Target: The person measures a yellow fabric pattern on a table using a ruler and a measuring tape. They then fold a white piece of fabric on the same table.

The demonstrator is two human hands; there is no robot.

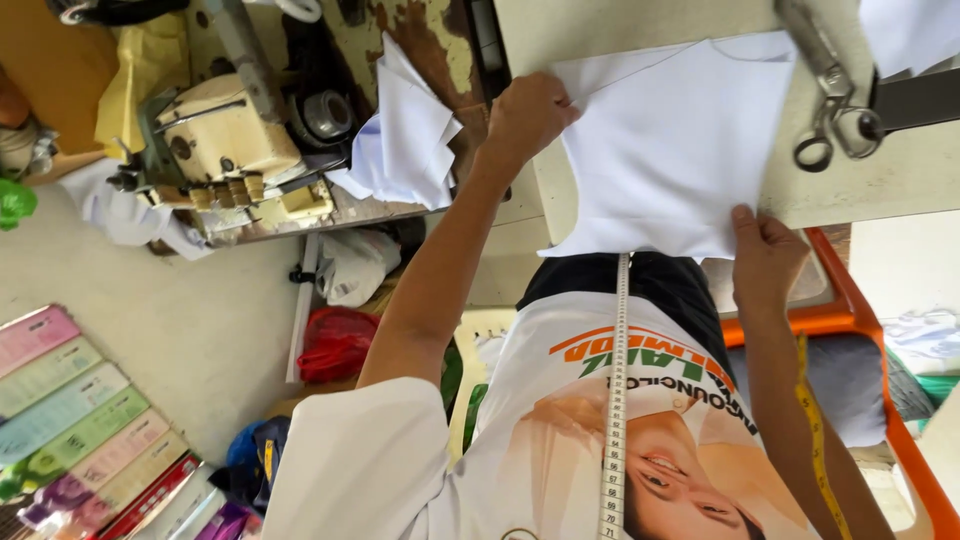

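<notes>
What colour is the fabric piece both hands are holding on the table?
Plain white fabric, no pattern; seen in the head view.

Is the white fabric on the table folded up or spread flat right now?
Mostly spread flat: the white fabric lies open on the table, left hand at one edge, right hand at another.

Flat rectangular pastel packets point(75, 420), pink, green and red-edged, fan out at lower left.
</notes>
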